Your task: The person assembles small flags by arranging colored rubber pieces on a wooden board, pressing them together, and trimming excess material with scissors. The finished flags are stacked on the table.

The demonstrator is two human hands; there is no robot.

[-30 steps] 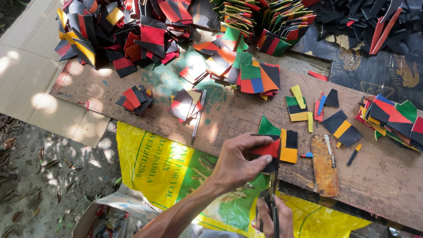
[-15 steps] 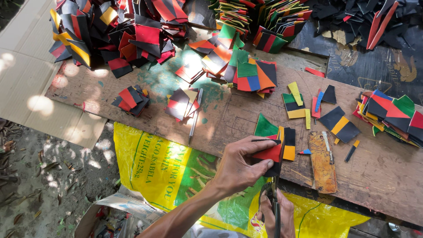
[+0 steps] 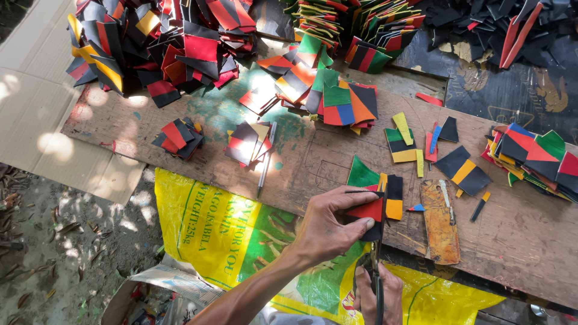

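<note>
Wooden board spans the scene left to right, resting over a yellow printed sack on the near side. Far edge: big heaps of black, red and yellow offcuts. Smaller sorted stacks sit mid-board, one multicolour stack at far right. A rusty flat metal plate lies just right of the hands.

Left hand pinches a red-and-black piece at the board's near edge, thumb under, fingers on top. Grip is firm, clamped on the piece. Right hand is lower, wrapped around the handles of dark scissors, blades pointing up into the piece. Fist is closed on the handles; blade opening can't be read from here.

Judgement: this is a trim cut on the piece.
- Keep the left fingertips off the blade line; they look close.
- Hold the piece flat and taut so the sheet doesn't fold between the blades.
- Feed deep into the blade throat, not the tips.
- Turn the piece, not the scissors, for any curve.
</note>
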